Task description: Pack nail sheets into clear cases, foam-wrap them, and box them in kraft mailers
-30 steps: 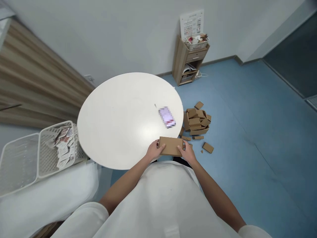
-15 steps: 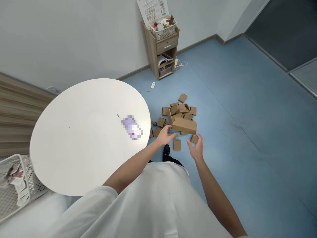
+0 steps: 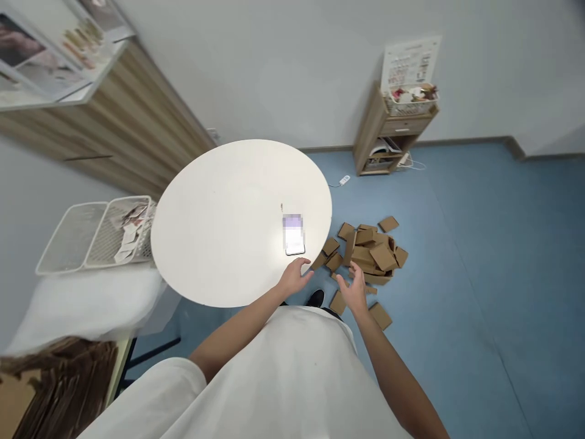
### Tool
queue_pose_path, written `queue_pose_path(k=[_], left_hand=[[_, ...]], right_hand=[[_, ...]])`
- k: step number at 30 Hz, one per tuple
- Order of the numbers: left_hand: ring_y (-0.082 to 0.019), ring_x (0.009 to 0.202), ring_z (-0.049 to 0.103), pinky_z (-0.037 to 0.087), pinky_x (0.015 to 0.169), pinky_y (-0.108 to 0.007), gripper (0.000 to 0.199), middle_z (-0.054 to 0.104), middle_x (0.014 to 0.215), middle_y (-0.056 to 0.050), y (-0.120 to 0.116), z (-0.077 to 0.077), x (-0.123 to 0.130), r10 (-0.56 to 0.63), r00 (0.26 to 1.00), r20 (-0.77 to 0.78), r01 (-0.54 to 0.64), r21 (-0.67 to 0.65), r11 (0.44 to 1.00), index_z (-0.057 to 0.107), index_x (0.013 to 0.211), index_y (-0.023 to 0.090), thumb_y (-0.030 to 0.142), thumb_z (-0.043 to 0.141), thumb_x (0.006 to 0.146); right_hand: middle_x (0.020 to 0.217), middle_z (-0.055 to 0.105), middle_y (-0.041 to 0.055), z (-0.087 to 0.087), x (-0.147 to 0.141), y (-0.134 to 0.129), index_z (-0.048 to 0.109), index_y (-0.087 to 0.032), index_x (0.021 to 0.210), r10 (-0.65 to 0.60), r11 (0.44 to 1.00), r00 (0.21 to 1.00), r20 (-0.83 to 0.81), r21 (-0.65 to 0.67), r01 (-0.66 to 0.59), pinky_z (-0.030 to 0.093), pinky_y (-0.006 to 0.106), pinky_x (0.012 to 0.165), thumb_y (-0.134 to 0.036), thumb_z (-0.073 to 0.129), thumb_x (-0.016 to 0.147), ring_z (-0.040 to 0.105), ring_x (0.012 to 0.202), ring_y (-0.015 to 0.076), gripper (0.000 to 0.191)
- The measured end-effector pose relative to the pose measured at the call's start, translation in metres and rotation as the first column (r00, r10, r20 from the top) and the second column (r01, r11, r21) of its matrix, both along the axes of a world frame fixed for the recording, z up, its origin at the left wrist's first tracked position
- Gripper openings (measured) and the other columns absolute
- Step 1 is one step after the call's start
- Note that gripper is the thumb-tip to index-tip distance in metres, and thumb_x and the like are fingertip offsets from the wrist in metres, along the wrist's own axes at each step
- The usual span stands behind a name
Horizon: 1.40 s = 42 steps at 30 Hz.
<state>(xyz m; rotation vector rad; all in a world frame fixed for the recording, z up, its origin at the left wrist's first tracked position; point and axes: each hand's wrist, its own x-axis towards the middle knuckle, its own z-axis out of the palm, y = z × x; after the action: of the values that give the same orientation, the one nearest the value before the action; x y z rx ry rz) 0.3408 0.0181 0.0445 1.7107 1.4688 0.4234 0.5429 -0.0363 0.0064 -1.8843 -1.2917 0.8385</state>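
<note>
My left hand [image 3: 295,277] is over the near right rim of the round white table [image 3: 219,201], fingers apart and nothing in them. Close by on the tabletop lies a phone [image 3: 294,238], partly blurred out. My right hand [image 3: 353,289] hangs in the air right of the table, also empty, thumb and fingers spread. Below and beyond it, small brown cardboard boxes [image 3: 382,257] are heaped on the blue floor. Several more boxes [image 3: 331,246] lie scattered around the heap, some near the table's edge.
A wooden cabinet [image 3: 372,137] with a white basket [image 3: 409,108] on top stands against the wall. White baskets [image 3: 97,235] sit left of the table. Flattened cardboard [image 3: 68,390] is stacked at lower left. A power strip [image 3: 344,180] lies on the floor.
The long cardboard box that was between my hands is no longer there; boxes on the heap lie differently. My view has turned left, and both hands have come nearer the table.
</note>
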Motion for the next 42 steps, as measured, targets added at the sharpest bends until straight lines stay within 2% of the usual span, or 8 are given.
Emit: queue_pose_path(k=[4, 9, 13, 21, 27, 31, 35, 42], left_hand=[[-0.023, 0.1, 0.054, 0.044, 0.085, -0.037, 0.032, 0.059, 0.107, -0.008, -0.013, -0.004, -0.061, 0.238, 0.97, -0.036, -0.24, -0.033, 0.97, 0.055, 0.103, 0.018, 0.033, 0.052, 0.075], [-0.022, 0.096, 0.056, 0.047, 0.077, -0.035, 0.028, 0.06, 0.105, -0.007, -0.037, -0.017, -0.125, 0.413, 0.909, -0.049, -0.416, -0.113, 0.902, 0.054, 0.1, 0.019, 0.034, 0.05, 0.076], [-0.021, 0.094, 0.057, 0.048, 0.074, -0.033, 0.027, 0.061, 0.103, -0.007, -0.049, -0.027, -0.163, 0.466, 0.884, -0.045, -0.467, -0.168, 0.868, 0.054, 0.098, 0.019, 0.035, 0.051, 0.076], [-0.018, 0.088, 0.058, 0.047, 0.075, -0.031, 0.027, 0.06, 0.103, -0.005, -0.055, -0.029, -0.219, 0.493, 0.869, -0.036, -0.49, -0.194, 0.85, 0.054, 0.098, 0.019, 0.033, 0.05, 0.076], [-0.018, 0.088, 0.058, 0.047, 0.072, -0.031, 0.027, 0.06, 0.103, -0.006, -0.058, -0.02, -0.242, 0.606, 0.795, -0.035, -0.604, -0.15, 0.783, 0.054, 0.099, 0.019, 0.033, 0.05, 0.076], [-0.019, 0.089, 0.057, 0.048, 0.07, -0.03, 0.027, 0.06, 0.104, -0.005, -0.064, -0.011, -0.257, 0.717, 0.696, -0.044, -0.716, -0.113, 0.688, 0.054, 0.099, 0.02, 0.033, 0.05, 0.076], [-0.019, 0.089, 0.058, 0.048, 0.069, -0.03, 0.03, 0.06, 0.106, -0.006, -0.077, 0.002, -0.276, 0.796, 0.604, -0.037, -0.795, -0.095, 0.599, 0.054, 0.101, 0.02, 0.036, 0.05, 0.077], [-0.021, 0.091, 0.058, 0.048, 0.067, -0.03, 0.032, 0.06, 0.107, -0.008, -0.09, 0.029, -0.32, 0.856, 0.514, -0.06, -0.858, -0.053, 0.511, 0.054, 0.103, 0.02, 0.038, 0.05, 0.077]], right_hand=[[0.11, 0.051, 0.0108, 0.016, -0.043, 0.038, 0.031, -0.02, 0.128, 0.232, 0.972, 0.973, 0.007, -0.044, -0.231, 0.043, 0.038, 0.079, -0.044, 0.047, 0.075, 0.051, 0.096, 0.0227, 0.06], [0.073, 0.056, 0.0016, 0.023, -0.102, 0.074, 0.03, -0.022, 0.131, 0.498, 0.845, 0.867, 0.019, -0.237, -0.48, 0.043, 0.032, 0.062, -0.043, 0.043, 0.078, 0.054, 0.065, 0.0186, 0.058], [0.063, 0.056, 0.0013, 0.022, -0.142, 0.098, 0.028, -0.023, 0.132, 0.521, 0.806, 0.849, 0.093, -0.38, -0.453, 0.041, 0.032, 0.058, -0.045, 0.041, 0.079, 0.055, 0.063, 0.0214, 0.06], [0.087, 0.062, 0.0067, 0.026, -0.181, 0.115, 0.023, -0.02, 0.133, 0.475, 0.809, 0.8, 0.365, -0.539, -0.234, 0.04, 0.033, 0.067, -0.046, 0.035, 0.081, 0.057, 0.081, 0.0224, 0.059], [0.068, 0.058, 0.0006, 0.035, -0.225, 0.12, 0.027, -0.017, 0.13, 0.578, 0.794, 0.752, 0.316, -0.432, -0.428, 0.038, 0.027, 0.055, -0.041, 0.035, 0.082, 0.057, 0.065, 0.018, 0.055], [0.067, 0.056, -0.0017, 0.038, -0.272, 0.132, 0.031, -0.018, 0.128, 0.726, 0.683, 0.657, 0.202, -0.32, -0.656, 0.039, 0.025, 0.054, -0.04, 0.035, 0.081, 0.054, 0.061, 0.0151, 0.051], [0.075, 0.058, -0.0006, 0.041, -0.319, 0.136, 0.033, -0.019, 0.128, 0.857, 0.515, 0.501, 0.118, -0.192, -0.835, 0.042, 0.027, 0.059, -0.038, 0.038, 0.081, 0.053, 0.059, 0.0132, 0.051], [0.083, 0.06, 0.0005, 0.058, -0.391, 0.13, 0.039, -0.022, 0.123, 0.965, 0.262, 0.258, 0.058, -0.084, -0.961, 0.045, 0.028, 0.062, -0.033, 0.039, 0.081, 0.053, 0.057, 0.0118, 0.043]])
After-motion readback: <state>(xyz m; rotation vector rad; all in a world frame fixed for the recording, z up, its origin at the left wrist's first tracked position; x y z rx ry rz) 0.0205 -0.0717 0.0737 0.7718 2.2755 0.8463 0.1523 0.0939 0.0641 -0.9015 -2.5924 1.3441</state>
